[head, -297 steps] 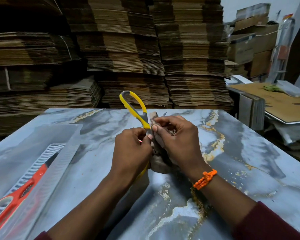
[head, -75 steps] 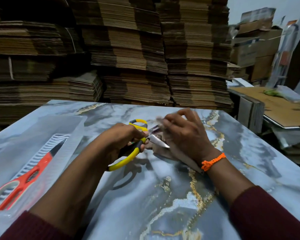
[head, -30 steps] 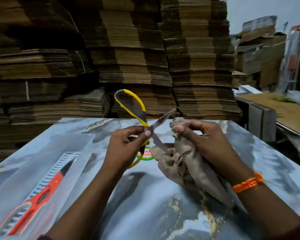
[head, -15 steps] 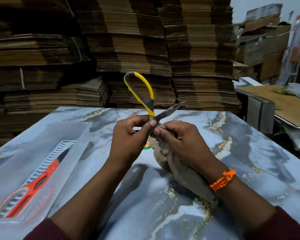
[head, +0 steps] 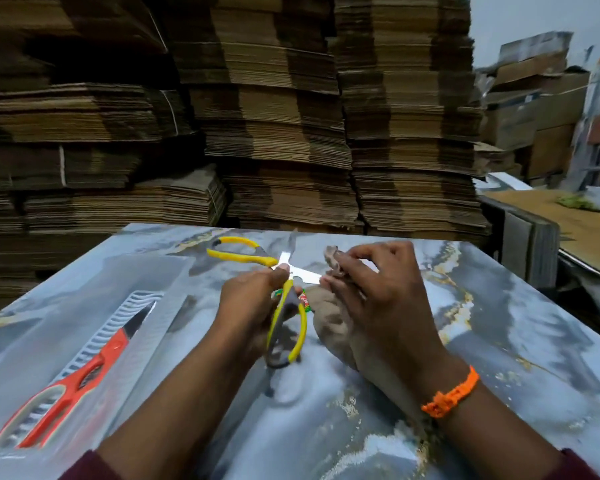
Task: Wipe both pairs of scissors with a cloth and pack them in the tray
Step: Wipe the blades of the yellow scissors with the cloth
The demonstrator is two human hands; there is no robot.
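Observation:
My left hand (head: 248, 303) grips the yellow-handled scissors (head: 286, 327) near their pivot, above the middle of the table. The scissors are spread wide open, one handle pointing far left and one toward me. My right hand (head: 374, 292) pinches the brown cloth (head: 329, 329) around one bare blade (head: 307, 274), the cloth hanging below my palm. The orange-handled scissors (head: 80, 377) lie closed in the clear plastic tray (head: 146, 268) at the left, blade tip pointing away from me.
The table (head: 499, 341) has a grey marble pattern with gold veins. Tall stacks of flattened cardboard (head: 274, 133) rise just behind its far edge. A second bench with cardboard sheets (head: 568, 233) and boxes stands at the right.
The yellow scissors have swung from upright to lying flatter and open wider. My right hand with the cloth has slid outward along the blade.

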